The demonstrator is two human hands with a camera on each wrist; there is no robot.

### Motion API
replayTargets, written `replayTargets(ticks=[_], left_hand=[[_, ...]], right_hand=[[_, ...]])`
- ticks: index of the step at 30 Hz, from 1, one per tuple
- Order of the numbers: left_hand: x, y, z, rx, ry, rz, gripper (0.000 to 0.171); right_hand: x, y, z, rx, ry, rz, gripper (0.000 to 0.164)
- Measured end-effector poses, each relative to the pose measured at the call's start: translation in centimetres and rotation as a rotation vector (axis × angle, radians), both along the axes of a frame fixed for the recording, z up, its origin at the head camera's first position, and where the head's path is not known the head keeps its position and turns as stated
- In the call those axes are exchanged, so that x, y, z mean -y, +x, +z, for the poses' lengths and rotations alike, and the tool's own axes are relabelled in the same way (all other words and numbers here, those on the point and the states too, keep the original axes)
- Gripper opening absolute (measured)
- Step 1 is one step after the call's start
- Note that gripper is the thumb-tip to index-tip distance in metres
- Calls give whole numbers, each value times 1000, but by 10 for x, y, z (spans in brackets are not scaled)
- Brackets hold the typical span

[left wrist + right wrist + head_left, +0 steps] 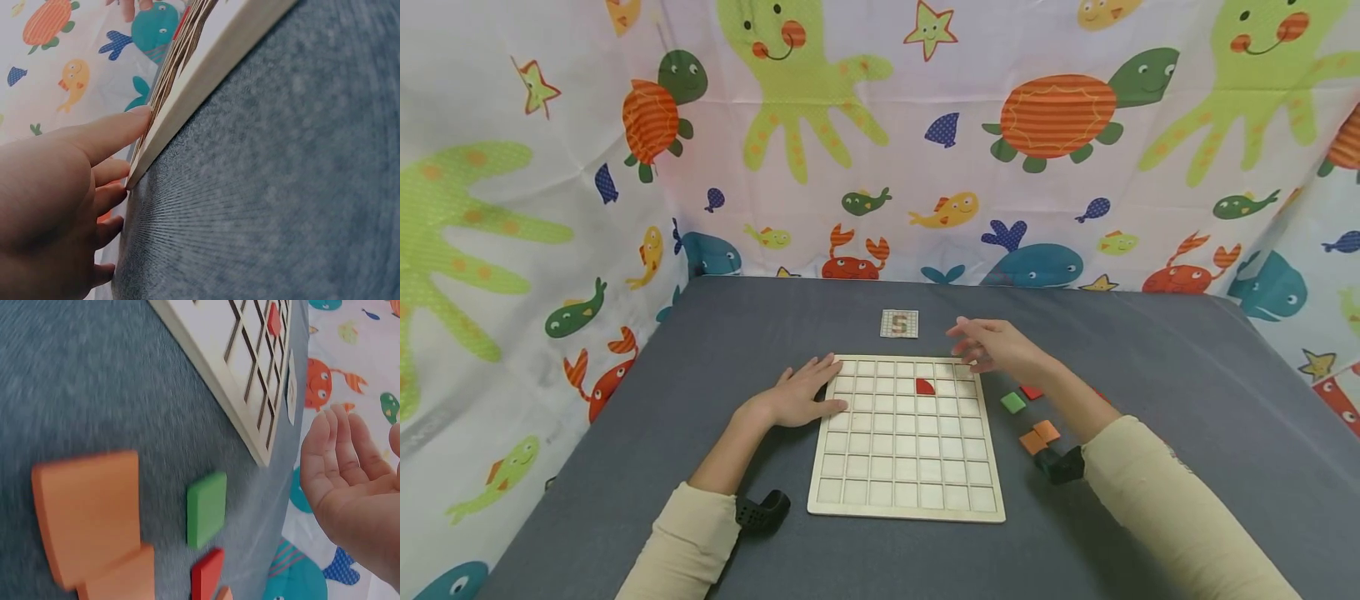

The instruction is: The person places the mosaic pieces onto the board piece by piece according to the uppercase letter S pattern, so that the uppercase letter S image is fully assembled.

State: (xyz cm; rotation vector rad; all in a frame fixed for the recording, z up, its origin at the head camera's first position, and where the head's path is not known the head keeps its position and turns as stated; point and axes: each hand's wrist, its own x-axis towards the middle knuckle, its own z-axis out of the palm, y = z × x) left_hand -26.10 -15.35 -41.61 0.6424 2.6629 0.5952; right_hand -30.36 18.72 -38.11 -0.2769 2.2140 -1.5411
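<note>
A pale wooden grid board (pixel 906 513) lies flat on the dark grey table. My left hand (pixel 793 396) rests along its upper left edge, fingers spread, with the thumb over the rim; the left wrist view shows the thumb (pixel 134 122) touching the board's edge (pixel 206 81). One red quarter-round piece (pixel 924 387) sits in a cell in the second row from the far edge. Over the far right corner hovers my right hand (pixel 996 346), fingers loosely bent. In the right wrist view the same hand (pixel 359 494) shows nothing between its fingers.
A small card (pixel 899 323) printed with an S-shaped figure lies beyond the board. To the right are a green tile (pixel 1012 402), a red piece (pixel 1032 392) and orange tiles (pixel 1032 442), partly under the right forearm. A patterned cloth (pixel 820 192) hangs behind the table.
</note>
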Motion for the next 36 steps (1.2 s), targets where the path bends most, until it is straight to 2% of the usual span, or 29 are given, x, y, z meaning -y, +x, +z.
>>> replayTargets(ticks=[5, 12, 26, 36], left_hand=[[0, 0, -1, -1, -3, 1, 74], [0, -1, -3, -5, 5, -1, 74], [3, -1, -2, 2, 9, 0, 75], [2, -1, -2, -6, 10, -5, 73]], right_hand=[[-12, 0, 6, -7, 23, -15, 60], [-30, 4, 8, -18, 23, 11, 63], [-64, 12, 4, 42, 57, -16, 68], [-84, 28, -2, 99, 46, -8, 69]])
